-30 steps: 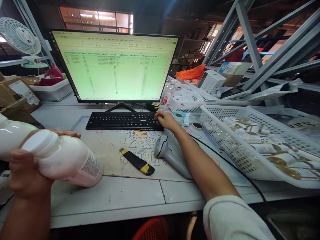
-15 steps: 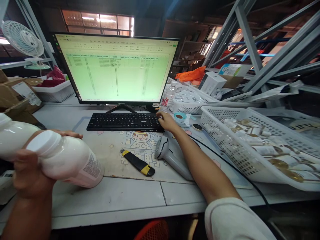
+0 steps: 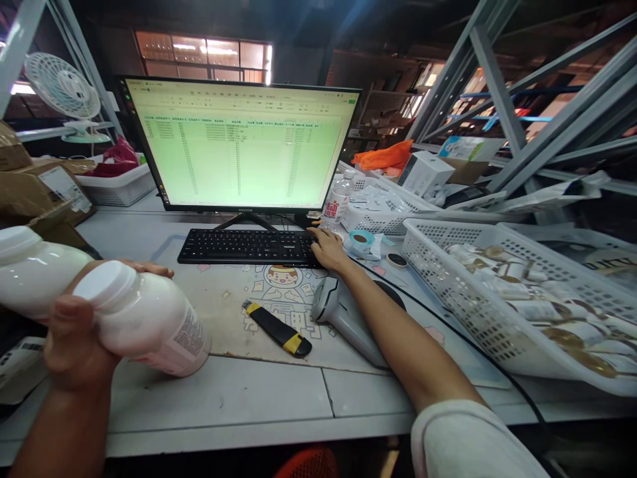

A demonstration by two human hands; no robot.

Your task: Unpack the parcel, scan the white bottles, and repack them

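Observation:
My left hand (image 3: 74,332) is wrapped round a white plastic bottle (image 3: 154,318), tilted with its white cap toward the upper left and a printed label facing right. A second white bottle (image 3: 37,275) lies behind that hand; what supports it is hidden. My right hand (image 3: 328,249) rests on the right end of the black keyboard (image 3: 239,247), fingers stretched over its number keys. Beneath my right forearm lies a grey barcode scanner (image 3: 348,322). A black and yellow utility knife (image 3: 279,329) is on the desk mat. Behind the keyboard, a monitor (image 3: 239,159) displays a spreadsheet.
A white basket (image 3: 462,318) of small bottles stands at the right. Tape rolls (image 3: 361,239) and a clear drink bottle (image 3: 336,198) sit beside the keyboard. Cardboard boxes (image 3: 44,192) and a fan (image 3: 64,86) are at the left. The scanner cable crosses the desk.
The whole view has shifted slightly, so things sit a little lower and further right. My left hand still holds the bottle, and my right hand stays at the keyboard's right end.

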